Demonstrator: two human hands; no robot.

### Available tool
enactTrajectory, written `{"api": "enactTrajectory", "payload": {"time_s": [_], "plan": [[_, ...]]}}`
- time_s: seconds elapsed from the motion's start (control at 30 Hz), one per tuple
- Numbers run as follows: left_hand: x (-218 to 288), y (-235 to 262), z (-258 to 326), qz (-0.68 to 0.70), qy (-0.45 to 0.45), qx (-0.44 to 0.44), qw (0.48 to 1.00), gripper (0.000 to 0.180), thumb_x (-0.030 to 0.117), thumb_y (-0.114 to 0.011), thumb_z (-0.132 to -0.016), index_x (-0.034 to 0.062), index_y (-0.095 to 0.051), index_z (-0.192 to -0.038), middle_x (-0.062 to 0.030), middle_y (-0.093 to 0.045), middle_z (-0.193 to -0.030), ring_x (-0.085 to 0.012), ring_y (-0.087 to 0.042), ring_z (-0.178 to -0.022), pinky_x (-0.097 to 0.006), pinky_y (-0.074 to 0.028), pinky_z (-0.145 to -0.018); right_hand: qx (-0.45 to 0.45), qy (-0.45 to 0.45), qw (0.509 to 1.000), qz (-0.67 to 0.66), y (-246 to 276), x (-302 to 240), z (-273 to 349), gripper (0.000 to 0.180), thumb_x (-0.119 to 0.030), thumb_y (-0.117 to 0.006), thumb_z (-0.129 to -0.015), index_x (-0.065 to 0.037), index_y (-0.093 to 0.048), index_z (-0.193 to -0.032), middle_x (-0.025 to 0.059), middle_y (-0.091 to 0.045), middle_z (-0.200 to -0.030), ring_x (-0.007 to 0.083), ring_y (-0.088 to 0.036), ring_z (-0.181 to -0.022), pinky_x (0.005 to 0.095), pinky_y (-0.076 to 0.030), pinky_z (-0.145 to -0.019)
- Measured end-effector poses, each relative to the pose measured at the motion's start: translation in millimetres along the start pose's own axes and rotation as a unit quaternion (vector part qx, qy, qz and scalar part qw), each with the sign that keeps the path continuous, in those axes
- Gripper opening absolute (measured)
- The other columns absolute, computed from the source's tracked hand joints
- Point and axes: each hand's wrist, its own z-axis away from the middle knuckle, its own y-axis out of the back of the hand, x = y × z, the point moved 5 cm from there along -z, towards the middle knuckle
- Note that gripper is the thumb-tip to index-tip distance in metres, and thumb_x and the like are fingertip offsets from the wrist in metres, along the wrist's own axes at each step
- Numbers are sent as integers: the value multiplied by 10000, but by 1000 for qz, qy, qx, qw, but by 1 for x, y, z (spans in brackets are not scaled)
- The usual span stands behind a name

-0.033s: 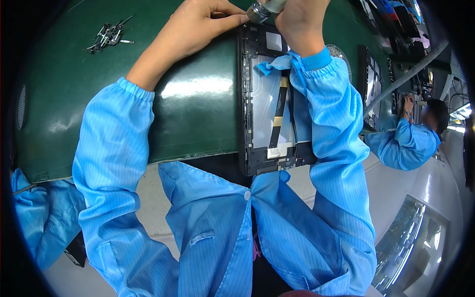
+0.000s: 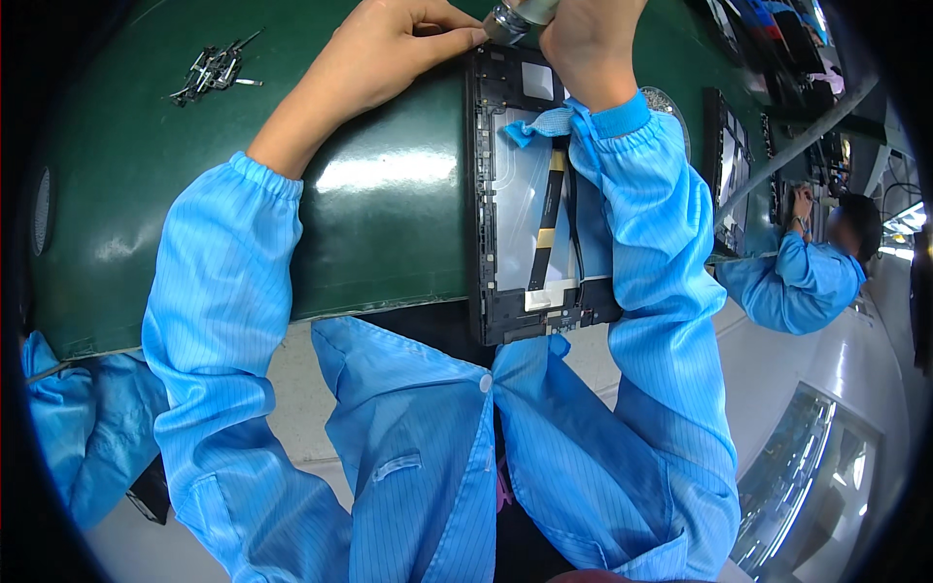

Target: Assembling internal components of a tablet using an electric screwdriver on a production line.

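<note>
An opened tablet-like device (image 2: 483, 209) with a black frame and a silvery inner panel lies on the table, its near end past the table's edge. My left hand (image 2: 394, 47) is at its far left corner, thumb and fingers closed together; anything pinched there is hidden. Over the far end, my right hand (image 2: 593, 44) is closed on a silver cylindrical tool (image 2: 509, 23), whose upper part is cut off by the picture's edge. The tool's end is close to my left fingertips. A black flat cable (image 2: 547, 222) with gold bands runs along the panel, partly beside my right sleeve.
A small pile of thin metal and black parts (image 2: 216, 70) lies on the green table (image 2: 389, 233) at the far left. A round mesh piece (image 2: 669, 109) is partly behind my right sleeve. Another device (image 2: 734, 160) and a co-worker (image 2: 802, 277) in blue are at the right.
The silver tool has shifted very slightly. My hands and the device stay in place.
</note>
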Motion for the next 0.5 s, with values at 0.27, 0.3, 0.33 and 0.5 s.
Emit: {"api": "enactTrajectory", "payload": {"time_s": [0.27, 0.3, 0.33, 0.5], "plan": [[22, 6, 1, 90, 78, 1, 993, 172, 109, -722, -910, -49, -755, -970, -128, -697, -842, -200, -647, -763, -328, -508, -705, -13, -9, 1000, 3, 0, -5, 1, 224, -208, -738, -948, -15, -635, -899, 34, -562, -585, 125, -538, -437, 271, -407, -419], [20, 6, 2, 85, 75, 0, 994, 171, 106, -720, -909, -50, -754, -970, -128, -698, -841, -200, -647, -763, -328, -509, -706, 22, -68, 997, -25, -2, -3, 2, 218, -202, -731, -951, -20, -630, -886, 35, -562, -582, 125, -541, -438, 269, -406, -420], [19, 6, 3, 86, 76, -2, 993, 171, 106, -720, -909, -50, -754, -970, -128, -698, -841, -200, -647, -763, -328, -509, -706, 56, -127, 989, -52, -2, 2, 4, 214, -196, -724, -953, -24, -626, -874, 36, -562, -579, 124, -544, -439, 268, -405, -420], [25, 6, 1, 80, 70, -3, 994, 166, 95, -717, -905, -54, -751, -970, -125, -694, -828, -192, -640, -759, -323, -509, -708, -20, 2, 1000, 1, 1, 3, 3, 214, -186, -709, -957, -36, -615, -836, 33, -562, -575, 120, -545, -440, 266, -400, -422]]}}
